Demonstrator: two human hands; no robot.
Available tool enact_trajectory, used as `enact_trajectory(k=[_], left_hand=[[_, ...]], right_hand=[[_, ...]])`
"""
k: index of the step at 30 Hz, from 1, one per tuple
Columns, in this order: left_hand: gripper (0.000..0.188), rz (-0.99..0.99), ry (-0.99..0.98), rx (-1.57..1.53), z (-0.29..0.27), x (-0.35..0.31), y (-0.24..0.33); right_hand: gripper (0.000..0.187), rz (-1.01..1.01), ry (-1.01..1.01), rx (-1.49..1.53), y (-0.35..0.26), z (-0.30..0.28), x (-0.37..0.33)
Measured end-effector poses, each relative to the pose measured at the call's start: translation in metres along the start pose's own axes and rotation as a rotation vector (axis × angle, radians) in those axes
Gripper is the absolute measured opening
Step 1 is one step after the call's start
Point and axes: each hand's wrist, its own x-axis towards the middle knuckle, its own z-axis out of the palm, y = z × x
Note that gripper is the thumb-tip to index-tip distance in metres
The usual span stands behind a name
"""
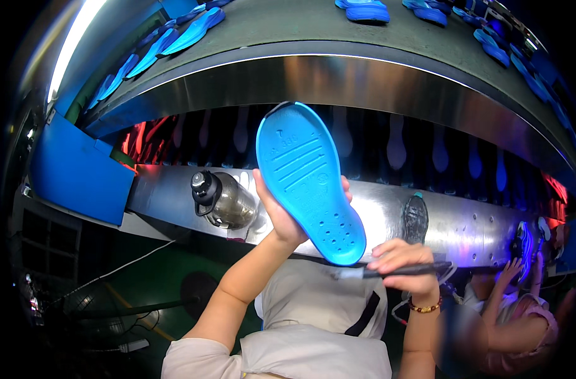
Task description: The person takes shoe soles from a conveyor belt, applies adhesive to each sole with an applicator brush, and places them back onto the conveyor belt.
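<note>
My left hand [283,218] is closed around the edges of a bright blue shoe sole [310,170], thumb on the left side and fingertips on the right. The sole is held up, tilted, with grooves in its upper part and small round holes lower down. A dark patch marks its top end. In my right hand [405,262], just below and right of the sole, is a brush [420,269] with a dark handle and a pale tip. That tip is close under the sole's lower end; whether they touch I cannot tell.
A metal ledge [455,222] runs ahead, bearing a dark-lidded bottle [234,201] and a dark sole-shaped piece [415,220]. Above is a conveyor belt [282,24] with several blue soles [198,30]. Red glows show at both ends underneath. Another person's hands [510,273] work at right.
</note>
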Motion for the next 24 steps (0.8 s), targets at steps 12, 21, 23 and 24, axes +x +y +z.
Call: enact_trajectory(k=[12, 21, 23, 24], left_hand=[[0.075, -0.255, -0.077, 0.147, -0.014, -0.020, -0.019], [0.060, -0.754, -0.176, 0.151, -0.001, -0.007, 0.006], [0.062, -0.908, -0.128, 0.144, -0.003, -0.007, 0.009], [0.062, -0.911, -0.129, 0.144, -0.005, -0.008, 0.011]], right_hand=[[0.024, 0.348, 0.181, -0.106, -0.022, 0.023, 0.001], [0.020, 0.119, -0.231, -0.362, -0.035, 0.013, 0.015], [0.020, 0.136, -0.292, -0.289, -0.045, 0.004, 0.013], [0.020, 0.122, -0.285, -0.274, -0.049, 0.002, 0.014]])
